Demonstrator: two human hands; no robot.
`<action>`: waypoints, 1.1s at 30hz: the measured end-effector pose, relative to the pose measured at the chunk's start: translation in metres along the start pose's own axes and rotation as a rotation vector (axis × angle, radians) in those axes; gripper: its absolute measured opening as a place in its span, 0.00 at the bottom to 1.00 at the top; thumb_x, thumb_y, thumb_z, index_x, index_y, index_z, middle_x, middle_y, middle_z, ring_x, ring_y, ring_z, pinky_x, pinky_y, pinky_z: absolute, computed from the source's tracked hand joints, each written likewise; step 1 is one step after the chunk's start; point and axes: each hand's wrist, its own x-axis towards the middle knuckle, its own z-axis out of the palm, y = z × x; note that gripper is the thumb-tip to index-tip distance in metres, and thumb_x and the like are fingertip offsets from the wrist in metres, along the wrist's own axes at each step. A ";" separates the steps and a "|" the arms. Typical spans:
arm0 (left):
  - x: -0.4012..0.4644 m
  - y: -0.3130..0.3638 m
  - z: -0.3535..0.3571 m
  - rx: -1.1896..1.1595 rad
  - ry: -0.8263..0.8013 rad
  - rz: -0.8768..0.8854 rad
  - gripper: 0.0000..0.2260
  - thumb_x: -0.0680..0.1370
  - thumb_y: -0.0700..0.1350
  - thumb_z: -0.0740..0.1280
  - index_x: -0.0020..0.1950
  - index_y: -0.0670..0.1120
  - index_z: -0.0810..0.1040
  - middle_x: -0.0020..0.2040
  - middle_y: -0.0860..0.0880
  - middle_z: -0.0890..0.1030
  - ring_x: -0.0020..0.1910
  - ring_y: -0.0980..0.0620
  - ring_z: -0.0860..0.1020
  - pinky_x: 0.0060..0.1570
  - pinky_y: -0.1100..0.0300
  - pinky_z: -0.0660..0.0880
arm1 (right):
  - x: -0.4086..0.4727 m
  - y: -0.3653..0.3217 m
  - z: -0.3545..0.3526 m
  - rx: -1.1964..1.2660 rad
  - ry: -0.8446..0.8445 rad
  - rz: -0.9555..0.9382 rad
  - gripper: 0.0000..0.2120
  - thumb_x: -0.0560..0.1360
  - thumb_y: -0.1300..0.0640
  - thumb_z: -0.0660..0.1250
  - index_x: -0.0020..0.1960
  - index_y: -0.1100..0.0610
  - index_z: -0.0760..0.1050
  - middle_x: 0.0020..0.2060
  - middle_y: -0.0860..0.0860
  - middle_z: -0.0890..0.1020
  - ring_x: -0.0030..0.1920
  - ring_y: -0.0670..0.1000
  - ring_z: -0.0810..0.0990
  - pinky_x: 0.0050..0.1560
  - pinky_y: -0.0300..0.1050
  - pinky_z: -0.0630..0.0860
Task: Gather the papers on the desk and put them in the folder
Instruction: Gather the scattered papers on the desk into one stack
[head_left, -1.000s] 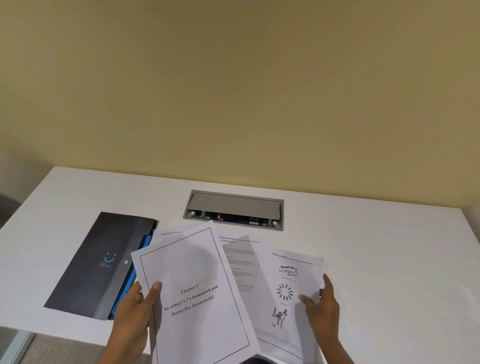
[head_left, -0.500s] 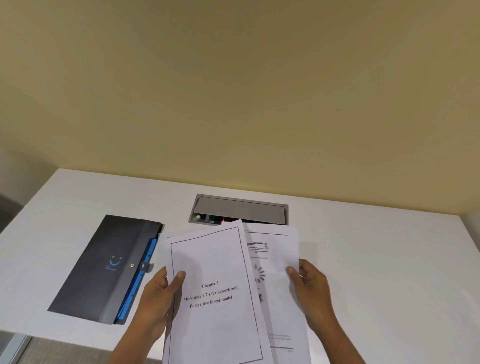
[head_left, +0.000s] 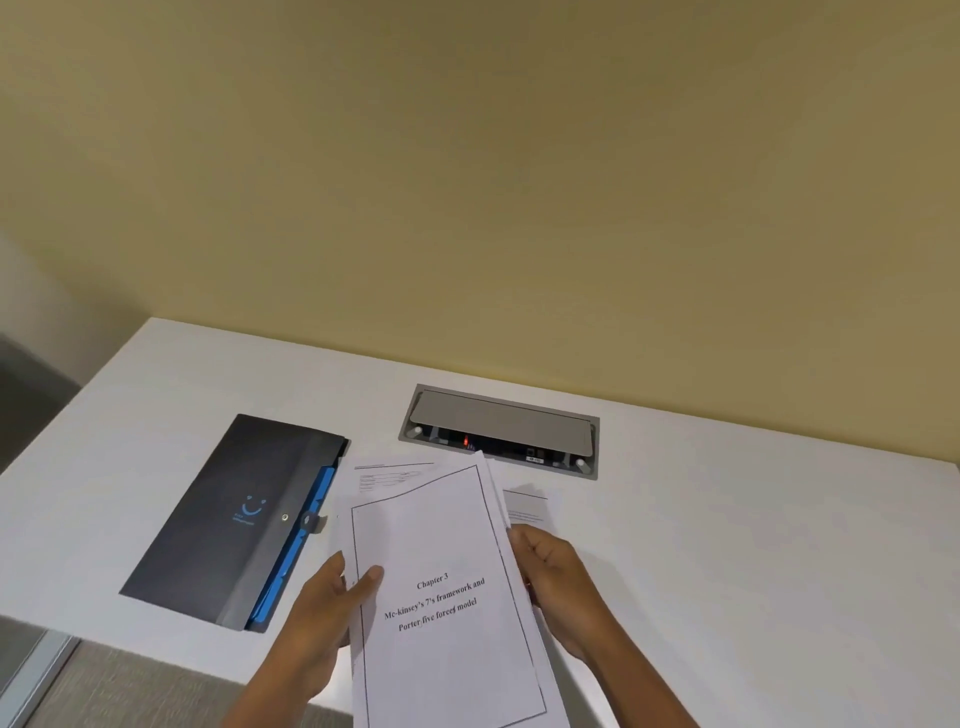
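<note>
White laminate forms the broad desk (head_left: 753, 545), into which a grey metal cable hatch (head_left: 500, 430) with a small red light is set near the wall. A dark grey flat folder (head_left: 218, 519) with blue inner dividers is laid closed at the left, a blue smile logo printed on it; its small lettering cannot be read. A stack of white printed papers (head_left: 447, 597) is held just right of the folder, gripped at its edges by the left hand (head_left: 322, 618) and the right hand (head_left: 556, 577), both closed on it. "Chapter 3, Mc-kinsey's 7's framework and Porter five forces model" is read on the top sheet. Two loose sheets (head_left: 524, 506) are seen behind the stack. Gathering is judged to be in hand; next, the remaining sheets should be collected, the edges squared, and the folder opened.
</note>
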 end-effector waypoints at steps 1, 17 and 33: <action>-0.002 -0.003 -0.003 0.015 0.018 0.012 0.11 0.82 0.43 0.68 0.63 0.55 0.76 0.55 0.47 0.88 0.53 0.40 0.87 0.51 0.40 0.83 | 0.005 0.000 -0.002 -0.020 0.000 0.029 0.17 0.86 0.45 0.60 0.57 0.49 0.85 0.52 0.51 0.89 0.49 0.54 0.87 0.50 0.52 0.80; 0.008 -0.114 -0.109 0.010 0.335 0.017 0.16 0.73 0.58 0.75 0.59 0.57 0.84 0.53 0.50 0.90 0.54 0.41 0.87 0.60 0.34 0.79 | 0.127 0.085 -0.058 -1.417 0.029 -0.004 0.69 0.60 0.22 0.70 0.83 0.54 0.38 0.84 0.53 0.46 0.84 0.60 0.47 0.77 0.70 0.56; -0.019 -0.077 -0.083 -0.086 0.378 0.092 0.07 0.80 0.46 0.72 0.58 0.52 0.84 0.47 0.41 0.89 0.39 0.41 0.83 0.35 0.52 0.78 | 0.074 0.122 -0.031 -1.198 0.270 -0.033 0.45 0.71 0.49 0.79 0.81 0.50 0.59 0.65 0.49 0.79 0.66 0.54 0.76 0.66 0.52 0.73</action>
